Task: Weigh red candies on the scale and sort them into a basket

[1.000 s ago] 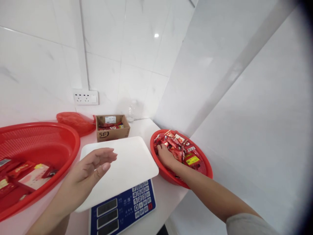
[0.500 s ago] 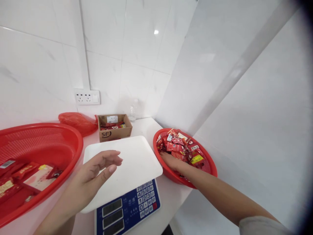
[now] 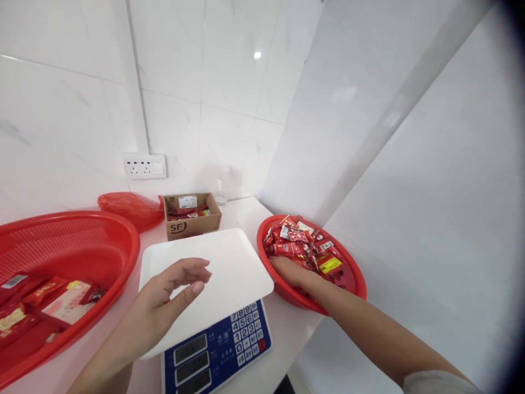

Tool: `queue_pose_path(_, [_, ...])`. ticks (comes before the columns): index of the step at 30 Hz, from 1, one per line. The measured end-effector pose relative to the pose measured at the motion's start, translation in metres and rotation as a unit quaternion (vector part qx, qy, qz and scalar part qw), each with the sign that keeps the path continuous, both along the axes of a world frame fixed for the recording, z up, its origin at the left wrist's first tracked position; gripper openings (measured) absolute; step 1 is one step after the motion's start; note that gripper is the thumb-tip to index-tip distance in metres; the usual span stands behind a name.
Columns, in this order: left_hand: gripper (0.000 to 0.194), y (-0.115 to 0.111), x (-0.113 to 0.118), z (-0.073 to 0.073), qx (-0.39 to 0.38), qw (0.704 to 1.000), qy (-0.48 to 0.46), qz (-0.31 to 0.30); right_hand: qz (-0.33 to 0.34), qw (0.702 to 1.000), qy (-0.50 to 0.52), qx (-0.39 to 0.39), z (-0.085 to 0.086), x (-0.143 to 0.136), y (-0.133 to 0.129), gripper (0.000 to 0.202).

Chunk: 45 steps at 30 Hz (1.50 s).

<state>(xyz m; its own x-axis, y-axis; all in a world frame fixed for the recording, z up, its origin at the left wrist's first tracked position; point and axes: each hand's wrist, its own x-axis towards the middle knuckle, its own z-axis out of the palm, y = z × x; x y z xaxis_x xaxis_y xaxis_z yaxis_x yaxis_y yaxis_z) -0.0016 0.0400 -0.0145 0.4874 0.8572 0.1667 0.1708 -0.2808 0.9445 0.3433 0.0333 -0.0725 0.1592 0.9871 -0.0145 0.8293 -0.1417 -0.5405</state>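
My left hand (image 3: 170, 303) hovers over the white weighing tray (image 3: 229, 268), fingers curved and apart from the thumb, holding nothing. Below the tray shows the blue keypad panel (image 3: 223, 350) of the scale. My right hand (image 3: 289, 271) reaches into the smaller red basket (image 3: 358, 273) on the right, at its near left side; its fingers are hidden among the packets. Red wrapped packets (image 3: 289, 249) fill that basket, one with a yellow label (image 3: 330, 265).
At the left is a larger red basket (image 3: 98, 241) with red packets and a pink-white box (image 3: 68, 303). Behind the scale stand a cardboard box (image 3: 194, 225) of packets, a red plastic bag (image 3: 131, 209) and a clear bottle (image 3: 222, 187). Walls rise behind and right.
My right hand has sunk deeper among the packets, and some of them have shifted. My left hand has moved slightly right and down. The view has shifted a little.
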Motion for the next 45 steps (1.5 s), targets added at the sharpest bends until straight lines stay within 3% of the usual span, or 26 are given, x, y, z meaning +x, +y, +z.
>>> queue_pose_path(4, [0.030,-0.001,0.001,0.001,-0.006,1.000,0.001,-0.005,0.036,0.999,0.014,-0.011,0.023,0.002,0.004,0.017])
queue_pose_path(7, [0.029,-0.003,0.003,0.002,-0.007,1.000,-0.005,-0.001,0.030,0.999,0.033,0.027,0.046,-0.006,0.004,0.011])
queue_pose_path(10, [0.028,-0.006,0.009,0.006,-0.021,1.000,-0.015,-0.005,0.016,0.992,0.078,0.093,0.070,-0.031,-0.005,0.023])
queue_pose_path(14, [0.032,-0.010,0.025,0.011,-0.041,0.999,-0.033,-0.005,0.069,0.973,0.162,0.148,0.088,-0.079,-0.019,0.025])
queue_pose_path(18, [0.036,-0.011,0.040,0.012,-0.021,0.996,-0.092,-0.005,0.142,0.920,0.325,0.164,0.083,-0.123,-0.024,0.016])
queue_pose_path(23, [0.025,-0.012,0.042,0.015,-0.029,0.992,-0.120,-0.002,0.173,0.923,0.273,0.207,0.069,-0.147,-0.022,0.020])
queue_pose_path(27, [0.025,-0.011,0.037,0.018,-0.045,0.986,-0.160,0.017,0.169,0.922,0.238,0.253,0.067,-0.147,-0.020,0.029])
queue_pose_path(41, [0.016,-0.025,0.048,0.001,-0.024,0.941,-0.337,0.023,0.225,0.894,0.191,0.338,0.077,-0.136,-0.034,0.015])
queue_pose_path(45, [0.018,-0.024,0.047,0.004,-0.039,0.930,-0.365,0.022,0.181,0.886,0.241,0.351,0.079,-0.132,-0.037,0.016])
